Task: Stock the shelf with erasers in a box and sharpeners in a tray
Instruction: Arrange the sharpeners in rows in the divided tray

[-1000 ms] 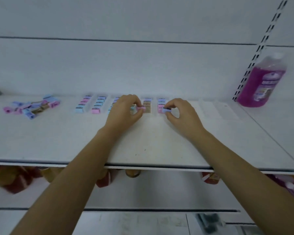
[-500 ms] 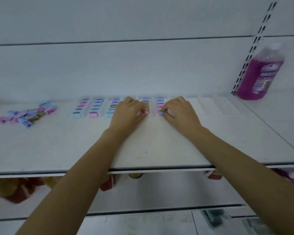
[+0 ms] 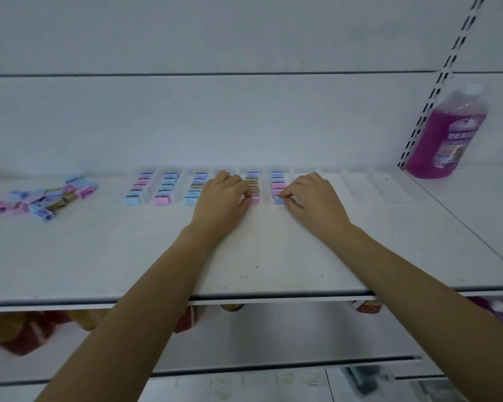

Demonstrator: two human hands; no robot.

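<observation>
Down at the tray [image 3: 360, 188] front: left hand [image 3: 221, 198] pinching a pink sharpener [image 3: 255, 199], right hand [image 3: 314, 201] fingers pinching a blue sharpener [image 3: 278, 199] — capping front-to-back columns; loose pile [image 3: 44, 198] well left, nearer left hand.

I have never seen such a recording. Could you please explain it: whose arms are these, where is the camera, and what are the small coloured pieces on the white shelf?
No machine: a person works with two bare hands. The camera sits on the person's head and looks forward and down, so the arms enter from below. On the white shelf lies a clear tray with narrow slots; several on its left hold rows of sharpeners, those on its right are empty. The left hand pinches a pink sharpener at the front of one row; the right hand pinches a blue sharpener at the front of the next. A loose pile of sharpeners lies far left, and a purple bottle stands far right.
</observation>
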